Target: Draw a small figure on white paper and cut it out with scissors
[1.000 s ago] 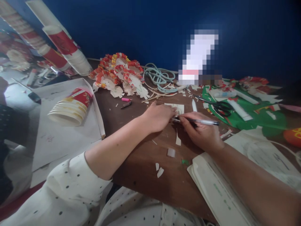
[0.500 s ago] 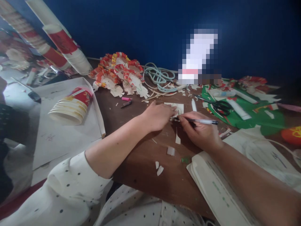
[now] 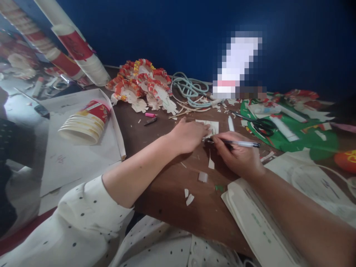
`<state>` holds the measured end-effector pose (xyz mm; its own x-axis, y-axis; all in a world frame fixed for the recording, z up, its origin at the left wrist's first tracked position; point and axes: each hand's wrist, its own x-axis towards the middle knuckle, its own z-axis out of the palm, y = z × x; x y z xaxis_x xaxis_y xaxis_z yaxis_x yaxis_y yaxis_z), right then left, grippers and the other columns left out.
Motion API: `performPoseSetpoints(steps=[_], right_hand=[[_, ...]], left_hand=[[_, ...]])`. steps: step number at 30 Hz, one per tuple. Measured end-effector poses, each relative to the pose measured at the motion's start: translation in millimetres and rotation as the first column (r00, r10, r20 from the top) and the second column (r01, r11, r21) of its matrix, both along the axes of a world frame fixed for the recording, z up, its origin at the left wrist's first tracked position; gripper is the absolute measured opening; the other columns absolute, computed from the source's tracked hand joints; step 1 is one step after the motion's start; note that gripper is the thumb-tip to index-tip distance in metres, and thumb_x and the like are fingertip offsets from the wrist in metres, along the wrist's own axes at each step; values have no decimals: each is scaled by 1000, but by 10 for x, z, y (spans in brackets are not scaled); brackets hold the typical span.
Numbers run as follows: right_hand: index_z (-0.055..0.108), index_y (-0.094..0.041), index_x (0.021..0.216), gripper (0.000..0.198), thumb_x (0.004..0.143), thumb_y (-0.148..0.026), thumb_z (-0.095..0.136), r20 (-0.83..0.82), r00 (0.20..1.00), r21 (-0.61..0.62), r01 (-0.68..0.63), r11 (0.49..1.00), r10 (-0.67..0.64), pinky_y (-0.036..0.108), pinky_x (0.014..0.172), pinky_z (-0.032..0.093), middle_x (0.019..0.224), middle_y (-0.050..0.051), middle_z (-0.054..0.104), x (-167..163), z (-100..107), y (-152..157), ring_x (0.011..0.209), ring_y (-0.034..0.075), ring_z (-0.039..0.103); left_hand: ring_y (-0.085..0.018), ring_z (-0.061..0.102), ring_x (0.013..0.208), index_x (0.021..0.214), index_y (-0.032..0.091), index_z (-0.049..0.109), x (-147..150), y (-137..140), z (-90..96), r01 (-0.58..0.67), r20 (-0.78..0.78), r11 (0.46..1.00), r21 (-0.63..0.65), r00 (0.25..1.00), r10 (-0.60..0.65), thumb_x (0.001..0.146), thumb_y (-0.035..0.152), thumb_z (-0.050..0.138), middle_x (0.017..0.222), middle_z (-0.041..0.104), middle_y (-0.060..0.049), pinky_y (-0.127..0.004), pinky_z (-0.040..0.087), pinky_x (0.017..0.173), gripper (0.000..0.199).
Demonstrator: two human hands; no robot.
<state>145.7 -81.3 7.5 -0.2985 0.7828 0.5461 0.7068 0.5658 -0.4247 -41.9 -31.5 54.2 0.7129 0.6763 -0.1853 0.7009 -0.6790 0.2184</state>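
Note:
My right hand (image 3: 239,152) grips a pen (image 3: 241,143) with a black grip and clear barrel, its tip at the lower edge of a small white piece of paper (image 3: 214,127). Flat on that paper lies my left hand (image 3: 190,134), fingers stretched out and covering its left part. Dark marks show on the paper between the hands. Just beyond the right hand is a white tube (image 3: 230,124). A pointed paper scrap (image 3: 211,161) lies below the paper.
Stacked paper cups (image 3: 85,126) lie on a white box lid (image 3: 58,167) at left. Red-trimmed paper cutouts (image 3: 144,83), a pale blue cord (image 3: 190,91) and scissors (image 3: 263,126) line the back. A green sheet (image 3: 303,142) and white bags (image 3: 258,218) fill the right.
The view has shifted slightly, so everything sits a little differently in the frame. Both hands keep nearly the same pose, the pen still at the paper.

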Motion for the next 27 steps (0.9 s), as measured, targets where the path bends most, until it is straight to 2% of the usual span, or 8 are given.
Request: performPoseSetpoints(steps=[5,10,27], right_hand=[[68,-24,92,13,92,-28,56,4,1000,-8,-9,1000,9,31,74,53,83,4,73,1,-7,-3,78,20,69],[68,-23,91,13,93,-27,56,14,1000,0,-12,1000,12,31,73,53,83,4,73,-7,2,-9,77,19,69],[67,-23,89,12,93,-27,56,19,999,-1,-30,1000,30,29,71,53,80,4,72,-10,27,-7,74,18,68]], left_hand=[[-24,49,133,134,26,53,8,0,5,-3,-5,1000,-7,1000,3,89,10,43,149,49,-7,-54,29,113,48],[-23,46,136,134,27,53,12,-3,24,-6,-20,1000,-16,1000,6,90,9,42,153,44,-5,-54,27,114,49],[-24,45,137,137,27,52,19,-13,53,-15,-33,999,-33,999,14,91,8,40,154,43,-5,-56,26,115,51]])
